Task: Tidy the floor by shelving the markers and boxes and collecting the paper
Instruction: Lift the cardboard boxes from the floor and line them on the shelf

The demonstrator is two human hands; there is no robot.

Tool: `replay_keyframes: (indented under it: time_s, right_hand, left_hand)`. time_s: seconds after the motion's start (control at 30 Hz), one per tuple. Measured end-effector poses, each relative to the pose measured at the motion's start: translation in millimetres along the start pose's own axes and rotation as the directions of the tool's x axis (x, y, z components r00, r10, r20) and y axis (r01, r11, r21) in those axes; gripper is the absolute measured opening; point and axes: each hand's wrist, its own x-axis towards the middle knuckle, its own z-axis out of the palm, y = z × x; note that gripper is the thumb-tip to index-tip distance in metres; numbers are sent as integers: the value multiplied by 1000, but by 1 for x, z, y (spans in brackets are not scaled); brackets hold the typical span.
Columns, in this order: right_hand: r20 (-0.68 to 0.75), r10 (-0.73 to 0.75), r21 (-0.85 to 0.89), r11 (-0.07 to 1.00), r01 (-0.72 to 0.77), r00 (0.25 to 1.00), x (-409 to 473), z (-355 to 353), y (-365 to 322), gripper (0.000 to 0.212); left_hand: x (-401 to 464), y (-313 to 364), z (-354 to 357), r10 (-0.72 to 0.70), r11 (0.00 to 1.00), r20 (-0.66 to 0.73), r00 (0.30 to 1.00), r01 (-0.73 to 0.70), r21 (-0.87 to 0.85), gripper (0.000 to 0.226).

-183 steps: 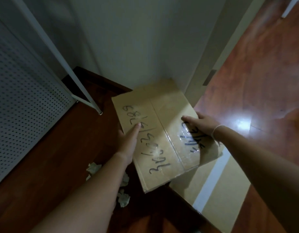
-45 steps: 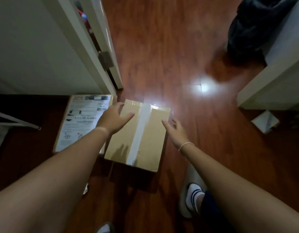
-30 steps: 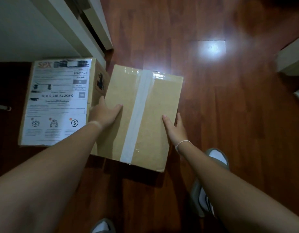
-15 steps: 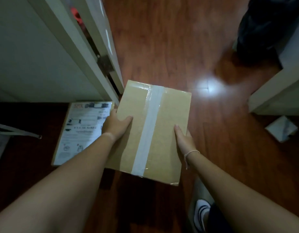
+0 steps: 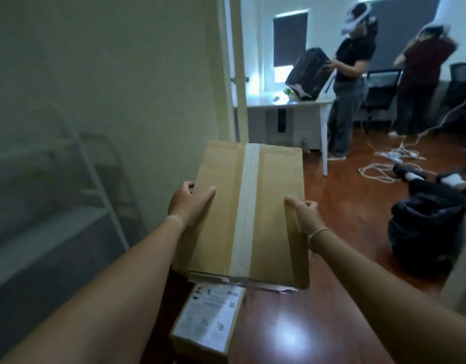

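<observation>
A brown cardboard box (image 5: 268, 206) with a white tape strip down its middle is held in the air in front of me. My left hand (image 5: 188, 203) grips its left edge and my right hand (image 5: 304, 212) grips its right edge. Below it, a second cardboard box (image 5: 209, 319) with a white shipping label lies on the wooden floor. A white metal shelf rack (image 5: 77, 198) stands blurred at the left against the wall. No markers or paper show in this view.
A doorway (image 5: 233, 74) opens ahead. Beyond it two people stand by a white table (image 5: 284, 103). White cables (image 5: 386, 164) and a black bag (image 5: 426, 227) lie on the floor at right.
Both hands closed on the taped box and lifted it off the floor. My view swung up from the floor to the doorway and the room beyond.
</observation>
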Motion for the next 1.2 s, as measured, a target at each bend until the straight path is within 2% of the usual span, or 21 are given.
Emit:
replay_keyframes:
  time_s: [0.07,0.17,0.2,0.27,0.33,0.43,0.63,0.73,0.83,0.97,1.03,1.1,1.2]
  right_hand:
    - [110,-34,44,999,29,993,-31,33,-34,48]
    - [245,-101,54,994,90,964,-74,91,-74,70]
    - [286,-115,72,993,98,951,-85,108,-84,72]
    - [387,-139,131,987,95,911,-116,149,-104,56]
    - [502,-164,188,979,79,849,-144,181,-121,37]
    - [624,-202,231,971,68,755,-181,236,-139,31]
    - [752,-251,331,944,-20,610,-244,337,-161,23]
    - [811,-280,346,937,-36,515,-268,383,-168,27]
    - [858,-259,340,934,-113,443,-279,423,-176,31]
    - [907,-185,276,940,-201,378,-282,470,-180,46]
    - [928,-146,213,962,-168,343,-282,490,-179,48]
    - [936,-108,169,973,-157,336,-281,506,-177,56]
    - [925,-45,117,979,-170,378,-273,526,-175,62]
  left_hand:
    - [-14,17,-63,31,999,-73,997,-32,-20,62]
    - [-37,34,-163,74,993,-184,980,-89,-79,49]
    - [-45,38,-190,78,991,-219,973,-100,-90,44]
    - [-66,39,-252,52,983,-289,956,-99,-152,41]
    - [-87,35,-304,37,959,-251,967,-105,-264,36]
    - [-117,19,-379,42,938,-263,964,-129,-323,38]
    - [-169,0,-482,0,930,-334,943,-123,-345,47]
    - [-180,-10,-524,-55,939,-438,897,-103,-328,51]
    - [-187,-19,-549,-113,938,-540,834,-89,-335,26]
    - [-180,-37,-575,-166,911,-612,773,-117,-395,62]
    - [-177,-40,-580,-189,889,-625,757,-139,-436,59]
    - [-174,-39,-578,-235,880,-616,752,-105,-464,53]
    - [-163,-37,-580,-205,908,-646,735,-103,-405,44]
